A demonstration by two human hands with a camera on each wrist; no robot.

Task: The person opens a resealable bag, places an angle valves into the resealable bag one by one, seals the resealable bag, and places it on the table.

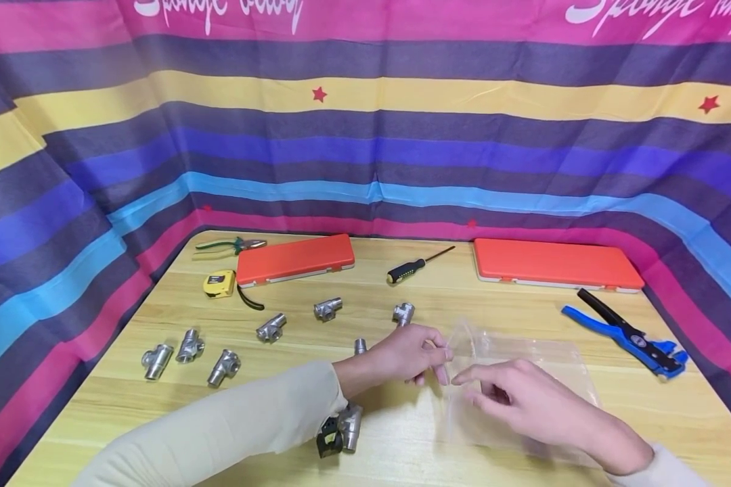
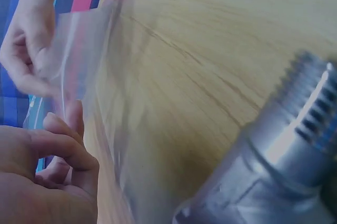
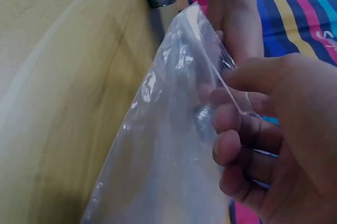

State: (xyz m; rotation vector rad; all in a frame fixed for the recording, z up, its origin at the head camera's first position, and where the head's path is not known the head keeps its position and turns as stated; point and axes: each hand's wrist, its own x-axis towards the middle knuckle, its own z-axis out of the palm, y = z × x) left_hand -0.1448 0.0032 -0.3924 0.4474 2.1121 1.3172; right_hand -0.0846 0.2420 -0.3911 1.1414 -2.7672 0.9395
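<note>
Lower right of centre, my left hand and right hand pinch the clear bag at its edge; best I separate the layers gently.

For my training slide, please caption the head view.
Left hand and right hand hold a clear bag beside metal fittings on a wooden table.

The wooden table bears metal fittings, red cases, pliers, a screwdriver.
</note>
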